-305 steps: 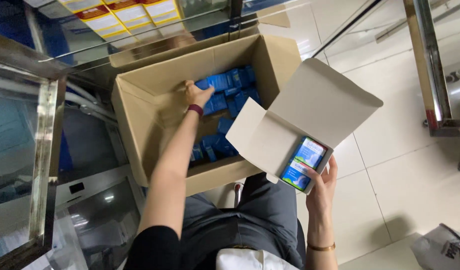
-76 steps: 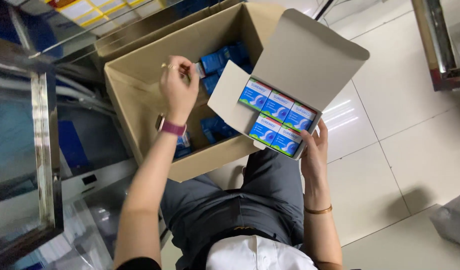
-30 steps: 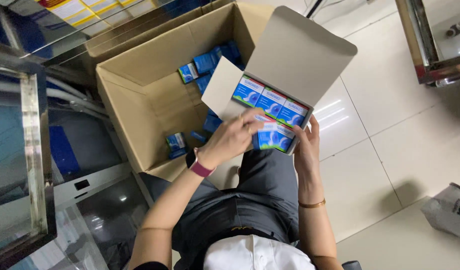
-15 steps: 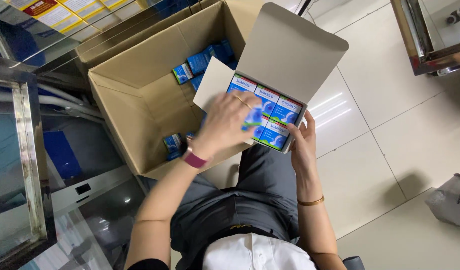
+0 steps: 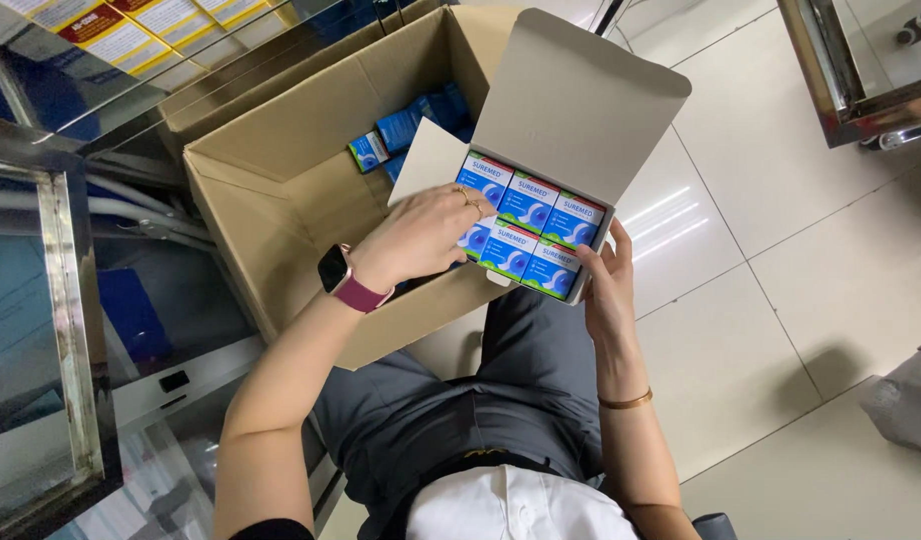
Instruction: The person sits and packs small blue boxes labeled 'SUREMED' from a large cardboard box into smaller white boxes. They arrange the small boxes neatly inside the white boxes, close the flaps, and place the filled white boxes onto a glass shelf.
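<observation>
Left hand (image 5: 421, 238) now on blue packs (image 5: 526, 222)

A smartwatch (image 5: 333, 270) with a dark square face is worn on the left wrist, left of the frame's centre, on a magenta strap (image 5: 362, 296). Thin rings (image 5: 470, 201) are seen on the fingers of the left hand (image 5: 421, 235). A slim gold bangle (image 5: 625, 402) is worn on the right wrist, lower right of centre. Grey trousers (image 5: 501, 400) are worn, with a white top (image 5: 516, 508) at the bottom edge and a black short sleeve (image 5: 271, 530) at the lower left.
</observation>
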